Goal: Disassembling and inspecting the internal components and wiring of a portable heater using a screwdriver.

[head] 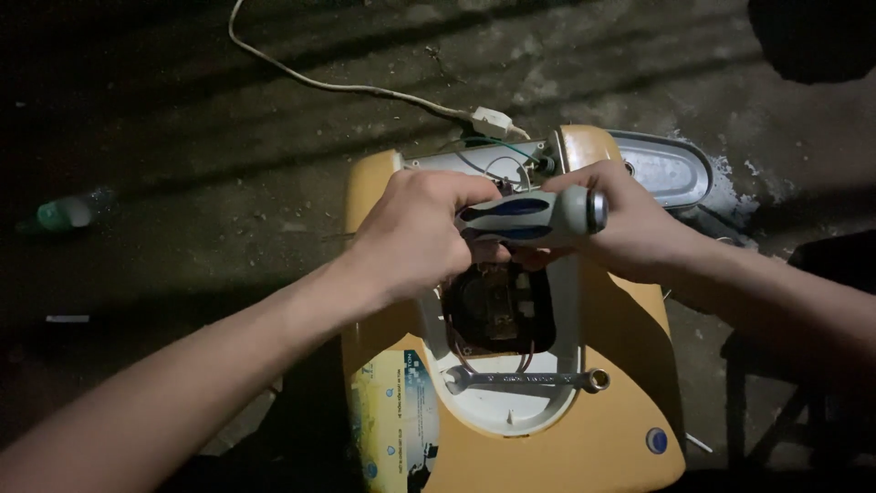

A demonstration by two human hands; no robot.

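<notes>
Head cam: both hands over yellow appliance (602, 429) on dark floor. Left hand (415, 233) curled into fist round front of screwdriver (529, 216), fingers wrapped tight. Right hand (630, 228) behind handle's butt end, fingers closed on it. Screwdriver lies level between hands, above open hatch (497, 310) with wiring. Spanner (525, 377) rests on white panel just below hatch. White cord (347, 87) trails off behind.

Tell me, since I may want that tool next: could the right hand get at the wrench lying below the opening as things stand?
Probably yes. The wrench lies bare on the white panel, nothing over it, just below the right hand. But that hand and the left hand are both around the screwdriver.
</notes>
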